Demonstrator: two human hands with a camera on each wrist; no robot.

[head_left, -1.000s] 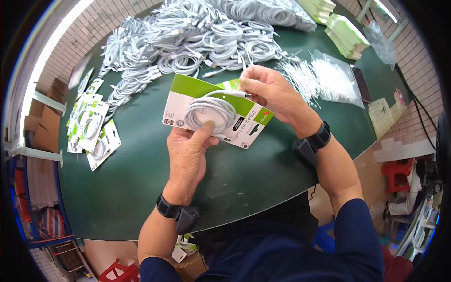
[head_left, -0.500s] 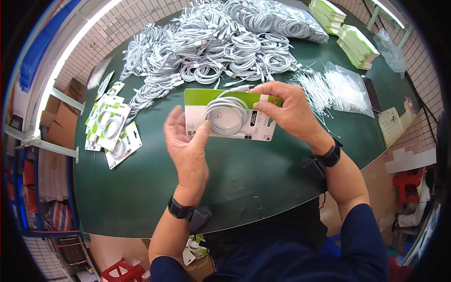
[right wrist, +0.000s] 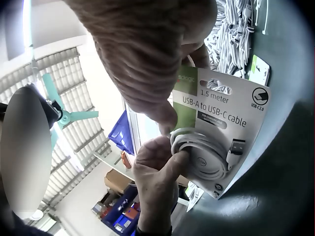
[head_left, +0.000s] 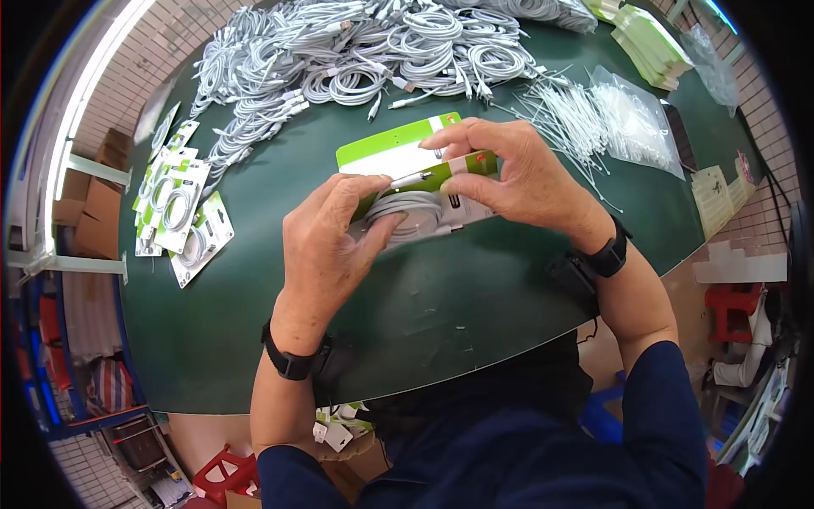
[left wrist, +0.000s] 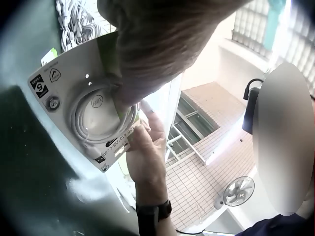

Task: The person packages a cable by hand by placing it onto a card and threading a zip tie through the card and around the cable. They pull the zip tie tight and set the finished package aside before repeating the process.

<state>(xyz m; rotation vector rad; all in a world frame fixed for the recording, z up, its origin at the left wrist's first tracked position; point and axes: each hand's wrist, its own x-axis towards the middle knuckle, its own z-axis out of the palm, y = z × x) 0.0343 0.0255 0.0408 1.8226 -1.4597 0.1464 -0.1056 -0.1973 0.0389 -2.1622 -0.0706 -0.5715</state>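
Both hands hold a green-and-white cable card (head_left: pixel 471 206) over the table, its green top edge tilted up. A coiled white USB cable (head_left: pixel 405 212) sits on its front; the right wrist view reads "USB-A to USB-C cable" on the card (right wrist: pixel 253 110). My left hand (head_left: pixel 322 242) grips the card's left part, thumb on the coil and fingers at the top edge. At the right end, my right hand (head_left: pixel 530 182) pinches it, thumb in front. One cable end (head_left: pixel 413 179) lies along the green upper edge between the hands. Behind lies another green-and-white card (head_left: pixel 381 148) on the table.
A large heap of coiled cables (head_left: pixel 339 55) covers the back of the green table (head_left: pixel 424 339). Carded cables (head_left: pixel 174 199) pile at the left. White ties (head_left: pixel 564 119), a clear bag of ties (head_left: pixel 636 123) and a stack of cards (head_left: pixel 649 47) lie at the right.
The card has tipped so its top edge faces up. My left hand has moved from the card's lower left to its top edge. The card on the table behind has come into sight.
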